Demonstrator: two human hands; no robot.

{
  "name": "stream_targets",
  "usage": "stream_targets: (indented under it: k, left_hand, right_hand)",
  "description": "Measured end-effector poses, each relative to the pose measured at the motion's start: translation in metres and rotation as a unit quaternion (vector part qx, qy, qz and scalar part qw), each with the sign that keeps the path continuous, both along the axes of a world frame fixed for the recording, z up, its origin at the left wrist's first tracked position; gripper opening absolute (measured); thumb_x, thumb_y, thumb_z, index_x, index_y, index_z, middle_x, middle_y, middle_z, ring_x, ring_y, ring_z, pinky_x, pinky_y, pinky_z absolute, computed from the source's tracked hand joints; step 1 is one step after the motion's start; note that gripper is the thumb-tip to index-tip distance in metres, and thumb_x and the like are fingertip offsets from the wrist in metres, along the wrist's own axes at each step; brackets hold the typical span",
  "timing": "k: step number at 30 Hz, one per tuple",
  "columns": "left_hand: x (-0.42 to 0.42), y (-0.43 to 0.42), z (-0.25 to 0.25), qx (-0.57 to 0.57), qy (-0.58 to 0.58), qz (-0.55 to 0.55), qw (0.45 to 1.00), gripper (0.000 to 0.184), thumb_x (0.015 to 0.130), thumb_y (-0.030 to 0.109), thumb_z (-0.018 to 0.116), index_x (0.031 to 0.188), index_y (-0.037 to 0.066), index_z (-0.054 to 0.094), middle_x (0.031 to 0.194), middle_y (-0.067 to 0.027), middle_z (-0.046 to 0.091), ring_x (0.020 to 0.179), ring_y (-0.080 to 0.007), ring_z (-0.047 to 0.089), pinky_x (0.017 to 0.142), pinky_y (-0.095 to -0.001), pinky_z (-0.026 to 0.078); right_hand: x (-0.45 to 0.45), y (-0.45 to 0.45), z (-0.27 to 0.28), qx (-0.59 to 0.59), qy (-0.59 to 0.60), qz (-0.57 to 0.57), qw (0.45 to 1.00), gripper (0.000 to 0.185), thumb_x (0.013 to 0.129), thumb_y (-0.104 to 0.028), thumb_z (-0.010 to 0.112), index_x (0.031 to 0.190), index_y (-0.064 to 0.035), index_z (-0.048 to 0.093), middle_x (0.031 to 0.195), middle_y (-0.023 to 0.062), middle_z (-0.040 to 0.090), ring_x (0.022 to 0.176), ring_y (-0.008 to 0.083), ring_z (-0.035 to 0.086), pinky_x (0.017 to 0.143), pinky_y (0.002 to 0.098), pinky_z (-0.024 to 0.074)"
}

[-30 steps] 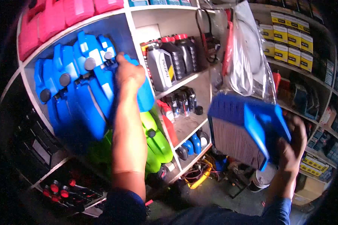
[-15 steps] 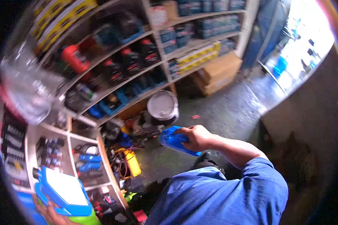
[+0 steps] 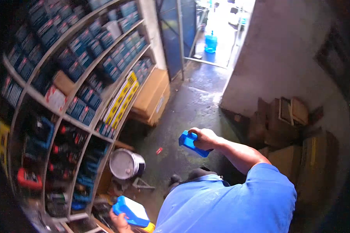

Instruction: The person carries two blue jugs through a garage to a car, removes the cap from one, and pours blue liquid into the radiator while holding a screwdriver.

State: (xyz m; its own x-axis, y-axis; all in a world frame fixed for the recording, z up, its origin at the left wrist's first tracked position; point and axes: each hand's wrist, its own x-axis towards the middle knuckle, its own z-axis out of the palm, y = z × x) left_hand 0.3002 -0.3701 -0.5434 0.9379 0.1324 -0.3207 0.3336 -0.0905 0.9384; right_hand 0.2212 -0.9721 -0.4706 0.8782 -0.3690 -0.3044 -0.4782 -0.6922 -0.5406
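Observation:
My left hand (image 3: 119, 222) is at the lower left, its fingers wrapped round a blue plastic jug (image 3: 134, 212) with a blank-looking white label facing up. Out in front of my body, my right hand (image 3: 204, 139) grips a second blue jug (image 3: 193, 146) by its upper edge, holding it tilted above the floor. Both jugs are clear of the shelves. Part of my left hand is behind its jug, and the left forearm is mostly out of view.
A shelf unit (image 3: 62, 112) with boxes and bottles runs along the left. Below it stand a lidded white bucket (image 3: 122, 164) and a large cardboard box (image 3: 151, 97). More cartons (image 3: 286, 159) are stacked at right. A bright doorway (image 3: 221, 35) lies ahead, with a blue water bottle (image 3: 210, 42).
My view has swung right toward the doorway, and the shelves have shifted left. Both hands still hold their jugs; the left one appears closer to my body.

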Motion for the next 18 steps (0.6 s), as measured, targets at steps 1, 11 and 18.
stream_targets:
  k: [1,11,18]
  left_hand:
    - [0.025,-0.013,-0.022,-0.001,0.045,-0.061,0.997,0.061,0.066,-0.006,0.056,0.126,0.003,0.053,0.084,-0.0092,0.063,0.049,-0.0183,0.055,0.041,-0.0308,0.047]
    - [0.216,-0.291,-0.084,0.138,0.080,-0.420,0.893,0.018,0.070,0.003,0.067,0.087,0.000,0.066,0.070,-0.0053,0.065,0.053,-0.0144,0.060,0.046,-0.0333,0.049]
    - [0.298,-0.545,-0.033,0.132,0.046,-0.445,0.884,0.014,0.073,0.007,0.069,0.085,0.002,0.066,0.073,-0.0051,0.065,0.057,-0.0144,0.061,0.052,-0.0329,0.050]
  right_hand:
    - [-0.003,-0.010,0.011,0.014,0.019,-0.046,0.999,0.059,0.077,-0.022,0.065,0.135,-0.0193,0.055,0.101,0.0224,0.071,0.093,0.0429,0.069,0.084,0.0499,0.0557]
    - [-0.037,-0.165,0.001,0.018,-0.090,-0.240,0.966,0.063,0.076,-0.030,0.070,0.135,-0.0132,0.054,0.114,0.0233,0.069,0.106,0.0409,0.068,0.094,0.0461,0.0537]
    - [0.014,-0.314,-0.001,-0.010,-0.100,-0.287,0.953,0.062,0.075,-0.030,0.069,0.134,-0.0140,0.056,0.108,0.0233,0.071,0.102,0.0414,0.069,0.092,0.0474,0.0545]
